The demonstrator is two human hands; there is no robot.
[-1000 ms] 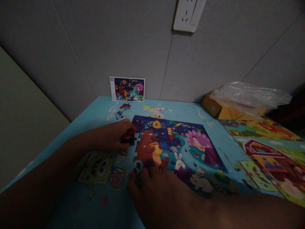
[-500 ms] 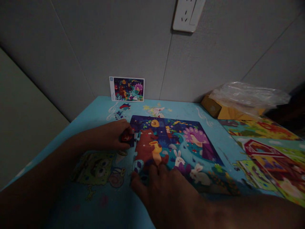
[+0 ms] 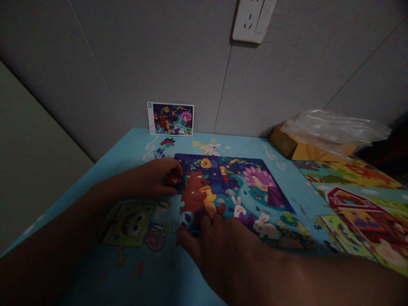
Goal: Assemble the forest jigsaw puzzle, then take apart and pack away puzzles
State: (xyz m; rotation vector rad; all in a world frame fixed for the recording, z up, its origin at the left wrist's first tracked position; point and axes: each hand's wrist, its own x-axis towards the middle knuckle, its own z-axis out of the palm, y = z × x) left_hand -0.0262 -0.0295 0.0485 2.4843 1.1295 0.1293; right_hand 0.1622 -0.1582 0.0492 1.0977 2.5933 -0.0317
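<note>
A jigsaw puzzle (image 3: 232, 187) showing a bear, rabbits and a peacock lies on the blue table, mostly joined together. At its left edge, my left hand (image 3: 164, 176) grips a dark puzzle piece (image 3: 174, 177) with some red on it. That piece meets the puzzle's side beside the bear; my fingers partly cover it, so I cannot tell whether it is fully seated. My right hand (image 3: 219, 246) rests over the lower left part of the puzzle, thumb apart from the fingers, and hides the corner there. Two loose pieces (image 3: 168, 142) appear behind my left hand.
A small picture card (image 3: 173, 119) leans on the grey wall, showing the same scene. To the right lie other colourful puzzles (image 3: 360, 212), with a yellow box (image 3: 306, 148) and clear plastic bag (image 3: 334, 127) behind them. The blue tabletop (image 3: 134, 144) carries printed cartoon figures.
My left hand has shifted right with the puzzle piece, closing the gap at the puzzle's left edge. The puzzle's right side has slid slightly left. My right hand has barely moved.
</note>
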